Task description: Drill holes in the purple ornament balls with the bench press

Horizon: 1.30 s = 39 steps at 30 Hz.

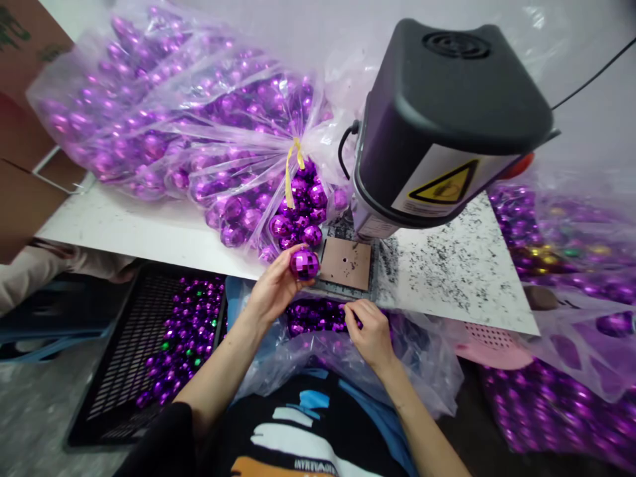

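Note:
A shiny purple mirrored ball (304,264) is held in my left hand (277,286), at the table's front edge, just left of the brown square plate (345,263) with a small hole. My right hand (368,329) is closed, fingertips pinched together, below that plate; whatever it may hold is too small to make out. Under both hands lies an open plastic bag (318,346) with more purple balls. Behind my left hand, purple balls (298,222) sit at the opening of a large clear bag tied with yellow ribbon (297,156).
A black machine head (437,126) with a warning label stands over the plate. Black flecks cover the white table (447,271) on the right. A black crate (114,371) of small purple and green balls is at lower left, a pink basket (491,344) at right. A person's sleeve (30,271) shows at far left.

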Available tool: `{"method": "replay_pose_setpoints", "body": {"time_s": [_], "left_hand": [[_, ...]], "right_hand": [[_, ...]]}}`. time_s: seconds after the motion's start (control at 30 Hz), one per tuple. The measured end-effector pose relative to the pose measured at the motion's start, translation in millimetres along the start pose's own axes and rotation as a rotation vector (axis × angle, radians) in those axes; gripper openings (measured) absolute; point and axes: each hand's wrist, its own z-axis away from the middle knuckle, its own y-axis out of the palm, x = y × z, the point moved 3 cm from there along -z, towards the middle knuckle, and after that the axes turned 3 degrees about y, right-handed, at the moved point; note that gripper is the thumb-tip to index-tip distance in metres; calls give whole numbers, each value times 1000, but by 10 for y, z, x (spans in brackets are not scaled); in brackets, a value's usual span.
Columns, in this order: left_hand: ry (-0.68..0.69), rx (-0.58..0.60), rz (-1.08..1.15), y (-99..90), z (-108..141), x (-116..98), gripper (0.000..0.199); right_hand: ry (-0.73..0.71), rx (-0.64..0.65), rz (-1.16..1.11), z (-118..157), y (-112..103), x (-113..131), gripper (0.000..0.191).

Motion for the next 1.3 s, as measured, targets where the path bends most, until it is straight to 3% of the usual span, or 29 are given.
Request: {"method": "replay_pose_setpoints", "body": {"time_s": [0.17,0.33,0.47,0.6,0.73,0.97,1.1,1.3], "left_hand": [[-203,117,186,133,25,165,46],[-122,89,15,157,35,241,55],[-99,84,-24,131,-13,260,48],[-246,132,22,119,-44,313,42],[-306,197,-109,173,16,329,42],[51,28,-468,246,220,273,43],[241,-57,-683,207,114,271,55],[520,114,-1021,299,-368,223,53]], "right_hand": [[42,-28,-49,-18,7,33,44],[79,34,-134,-132,-266,213,36],[79,94,-193,-165,-578,392,33],[89,-21,-175,-154,-697,551,30],[46,-104,-125,-245,-606,682,47],[38,-147,-117,-326,-215,699,47],[86,-214,-132,-254,-165,605,44],[146,-222,-155,-217,-375,419,32]]}}
